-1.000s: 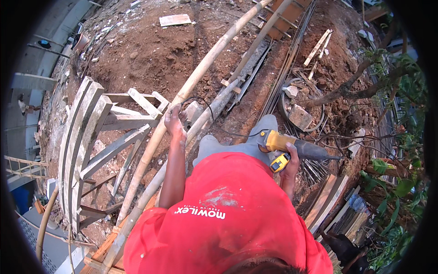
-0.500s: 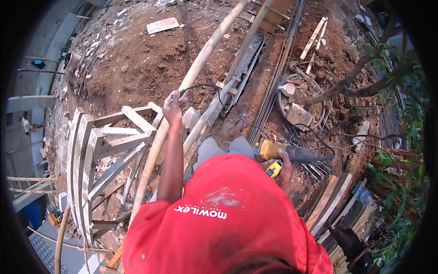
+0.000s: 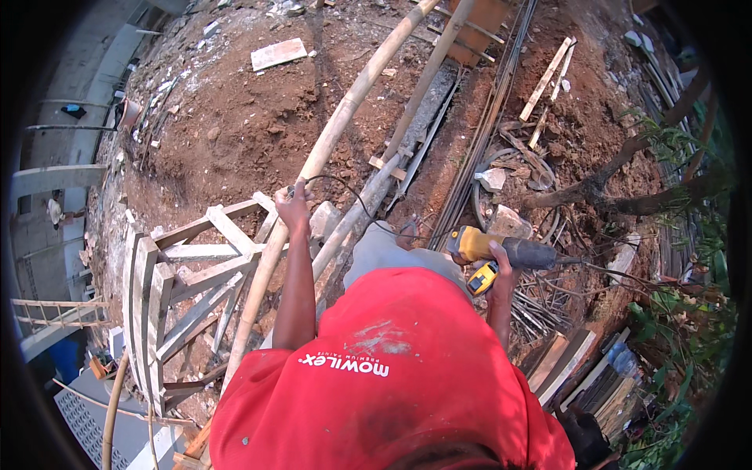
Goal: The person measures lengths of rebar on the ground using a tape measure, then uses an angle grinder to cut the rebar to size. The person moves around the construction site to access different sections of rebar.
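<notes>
My left hand (image 3: 294,210) is closed, its fingertips pinching the end of a black cord (image 3: 345,184) beside a long bamboo pole (image 3: 339,129). The cord sags across my front toward the yellow end of a power tool (image 3: 529,253). That tool is yellow at its left and tapers into dark grey at its right; its exact kind is unclear. My right hand (image 3: 499,270) is wrapped round its middle, out to my right. Just under the tool, against this hand, sits a small yellow-and-black block (image 3: 482,278) like a tape measure; whether it is attached cannot be told.
White-painted timber framing (image 3: 153,305) stands at the left. Long thin rods (image 3: 489,117) run away ahead, beside a concrete beam (image 3: 439,98). Rubble and chunks of stone (image 3: 492,179) lie on red soil. Tree branches (image 3: 599,188) and stacked planks (image 3: 564,364) are on the right.
My left hand has lowered slightly, and its fingers have closed more on the cord. The power tool has risen a little and shifted left with my right hand.
</notes>
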A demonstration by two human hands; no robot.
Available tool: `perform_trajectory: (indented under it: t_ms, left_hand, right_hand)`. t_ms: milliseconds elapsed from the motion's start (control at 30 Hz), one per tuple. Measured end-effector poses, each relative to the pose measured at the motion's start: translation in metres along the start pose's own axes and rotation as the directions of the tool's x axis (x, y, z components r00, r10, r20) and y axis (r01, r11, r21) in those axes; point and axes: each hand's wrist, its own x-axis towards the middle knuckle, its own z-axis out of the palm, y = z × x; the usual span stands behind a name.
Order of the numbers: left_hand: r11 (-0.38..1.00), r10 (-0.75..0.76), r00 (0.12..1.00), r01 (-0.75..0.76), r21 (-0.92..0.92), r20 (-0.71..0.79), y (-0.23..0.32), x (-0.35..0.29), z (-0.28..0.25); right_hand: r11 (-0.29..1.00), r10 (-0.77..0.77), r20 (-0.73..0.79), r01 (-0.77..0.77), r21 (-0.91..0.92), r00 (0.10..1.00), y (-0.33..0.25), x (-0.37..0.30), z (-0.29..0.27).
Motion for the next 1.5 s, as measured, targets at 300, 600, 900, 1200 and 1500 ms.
perform_trajectory:
  t_ms: [300, 600, 900, 1200, 1500]
  left_hand:
    - [0.991, 0.071, 0.995, -0.078, -0.111, -0.063, -0.01, 0.071, 0.09]
    - [0.893, 0.108, 0.978, -0.017, 0.45, -0.178, -0.048, 0.189, 0.194]
    - [0.865, 0.011, 0.945, 0.156, 0.476, -0.328, -0.104, 0.27, 0.267]
    - [0.803, -0.257, 0.894, 0.409, 0.434, -0.366, -0.091, 0.276, 0.302]
    - [0.643, -0.349, 0.874, 0.486, 0.592, -0.339, -0.101, 0.321, 0.317]
  right_hand:
    - [0.993, -0.11, 0.095, 0.105, 0.053, 0.989, -0.048, 0.053, 0.021]
    - [0.975, -0.214, 0.084, 0.208, 0.078, 0.973, -0.062, 0.1, 0.034]
    - [0.996, -0.085, 0.23, 0.085, 0.008, 0.97, -0.065, 0.277, 0.111]
    - [0.949, -0.096, 0.575, 0.25, -0.194, 0.812, -0.174, 0.444, 0.335]
    - [0.931, -0.071, 0.704, 0.301, -0.208, 0.707, -0.219, 0.503, 0.456]
